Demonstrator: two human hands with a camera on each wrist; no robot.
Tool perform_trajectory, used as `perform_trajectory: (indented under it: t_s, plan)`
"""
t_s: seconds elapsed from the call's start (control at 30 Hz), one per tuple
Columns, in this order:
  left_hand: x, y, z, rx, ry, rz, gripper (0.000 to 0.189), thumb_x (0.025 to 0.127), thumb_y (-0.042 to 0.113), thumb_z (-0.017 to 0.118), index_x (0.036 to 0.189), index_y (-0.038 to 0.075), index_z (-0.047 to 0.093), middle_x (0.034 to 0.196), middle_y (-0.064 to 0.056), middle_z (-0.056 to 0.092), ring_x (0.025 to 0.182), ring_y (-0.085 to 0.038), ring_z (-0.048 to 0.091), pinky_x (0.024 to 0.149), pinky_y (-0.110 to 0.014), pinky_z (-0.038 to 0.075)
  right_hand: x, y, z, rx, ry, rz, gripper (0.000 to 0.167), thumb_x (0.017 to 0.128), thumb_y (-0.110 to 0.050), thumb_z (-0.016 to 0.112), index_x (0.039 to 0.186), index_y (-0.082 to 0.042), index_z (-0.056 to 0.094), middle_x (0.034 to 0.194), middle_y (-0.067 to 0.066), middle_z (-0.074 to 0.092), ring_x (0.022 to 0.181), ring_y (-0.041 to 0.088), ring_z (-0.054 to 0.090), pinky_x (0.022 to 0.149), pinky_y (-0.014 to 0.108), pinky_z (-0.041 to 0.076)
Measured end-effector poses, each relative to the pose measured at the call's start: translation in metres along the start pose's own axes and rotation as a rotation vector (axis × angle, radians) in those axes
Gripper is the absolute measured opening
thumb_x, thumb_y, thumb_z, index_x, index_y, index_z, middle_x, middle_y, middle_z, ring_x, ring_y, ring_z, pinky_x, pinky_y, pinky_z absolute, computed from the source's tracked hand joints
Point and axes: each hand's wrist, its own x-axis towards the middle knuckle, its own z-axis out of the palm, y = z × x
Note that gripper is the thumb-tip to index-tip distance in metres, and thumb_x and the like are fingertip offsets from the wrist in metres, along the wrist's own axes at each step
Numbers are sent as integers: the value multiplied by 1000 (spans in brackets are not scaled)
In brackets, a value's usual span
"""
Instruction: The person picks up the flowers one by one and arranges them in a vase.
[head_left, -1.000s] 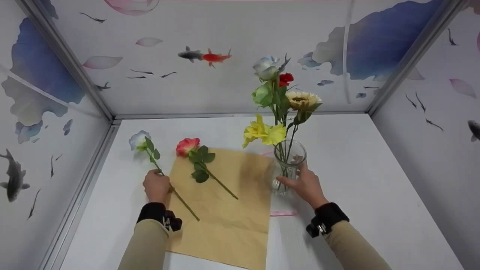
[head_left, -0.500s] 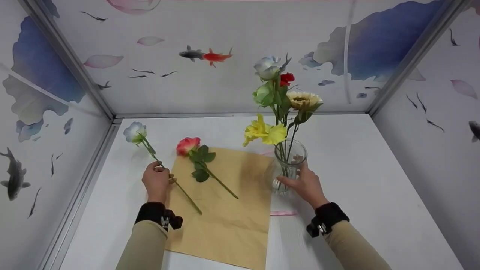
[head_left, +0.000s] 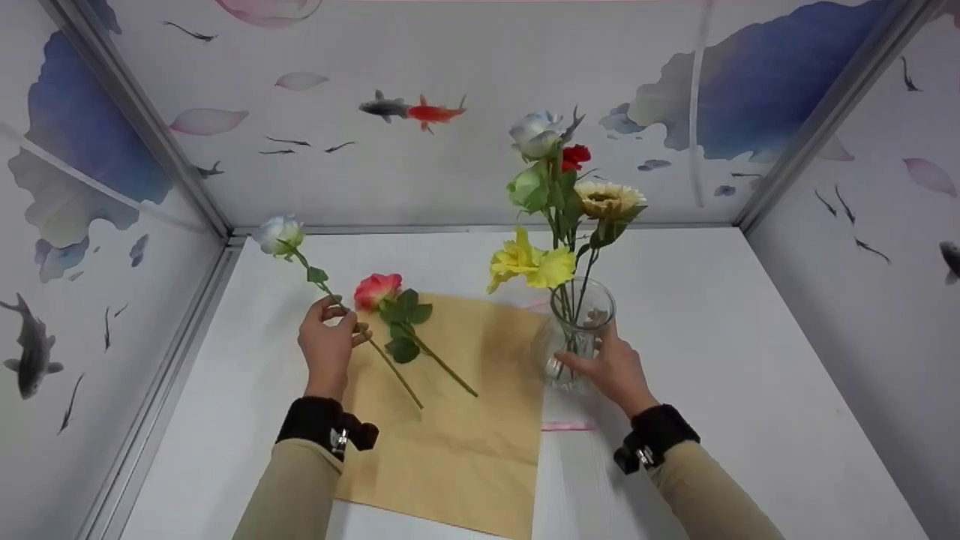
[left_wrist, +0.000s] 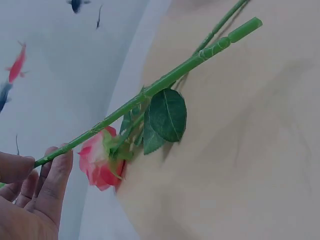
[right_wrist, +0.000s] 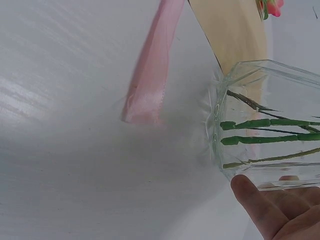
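Between thumb and fingers, my left hand (head_left: 326, 345) pinches the green stem of a pale blue-white rose (head_left: 279, 236), tilted with its bloom up and away to the left. The stem's lower end (left_wrist: 200, 55) points over the brown paper in the left wrist view. My right hand (head_left: 619, 375) grips the lower right side of a clear glass vase (head_left: 562, 334), thumb in front; some fingers are hidden behind it. Inside the vase stand a yellow flower (head_left: 517, 262), a cream sunflower (head_left: 609, 201), a red flower (head_left: 575, 157), a green rose (head_left: 529, 187) and another pale rose (head_left: 536, 135).
A pink-red rose (head_left: 377, 291) with dark leaves lies on a brown paper sheet (head_left: 450, 457), left of the vase. Pink ribbon (head_left: 568, 426) runs under the vase and paper on the white table (head_left: 750, 420). Printed panels (head_left: 480, 172) enclose the back and sides.
My left hand has raised the pale rose off the table and shifted it slightly away and to the right. The right hand and the vase have stayed in place.
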Motion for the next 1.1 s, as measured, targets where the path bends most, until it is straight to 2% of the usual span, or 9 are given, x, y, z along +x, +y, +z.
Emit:
perform_trajectory:
  t_s: [0.23,0.37,0.53,0.7,0.8,1.0,1.1]
  plan:
    - [-8,15,17,9,-28,79,37,98,4,66,134,3,56,113,-18,58,84,-29,72,74,-36,63,-1,-1,-1,8,-7,-9,99,80,-55,83,153,-13,31,138,29,59,125,47,58,101,59,48]
    - [-13,22,25,13,-41,123,35,98,2,65,132,4,57,111,-16,58,79,-23,70,71,-33,62,-2,-1,-1,15,-8,-7,99,80,-55,84,154,-13,32,140,27,59,126,45,59,101,58,49]
    - [-21,31,36,35,-47,149,34,97,2,66,130,6,58,111,-13,59,81,-20,69,70,-30,62,-1,-1,-1,16,-8,-2,100,79,-59,82,153,-14,32,140,27,59,126,46,59,101,59,49]
    - [-29,38,48,-49,-89,171,33,96,0,68,127,6,60,113,-14,59,84,-28,74,72,-35,62,-1,0,-1,18,-3,5,99,79,-58,83,152,-15,32,138,28,60,125,46,60,100,59,49]
    - [-35,42,55,-106,-126,196,32,95,-2,69,125,6,60,114,-18,60,86,-33,74,72,-35,62,-1,0,-1,12,2,1,98,80,-57,83,152,-15,33,136,29,61,123,47,60,99,59,49]
    - [-49,51,66,-115,-171,263,32,97,-2,67,126,8,61,112,-17,63,86,-30,75,72,-32,62,-2,1,0,-7,11,-18,95,81,-55,83,151,-14,34,132,30,63,120,46,62,98,59,50]
    - [-56,56,71,-141,-203,279,32,97,-3,66,127,8,61,111,-17,62,85,-31,75,74,-35,62,-2,2,1,-13,10,-17,94,81,-54,83,151,-14,34,133,30,63,120,46,62,98,58,50]
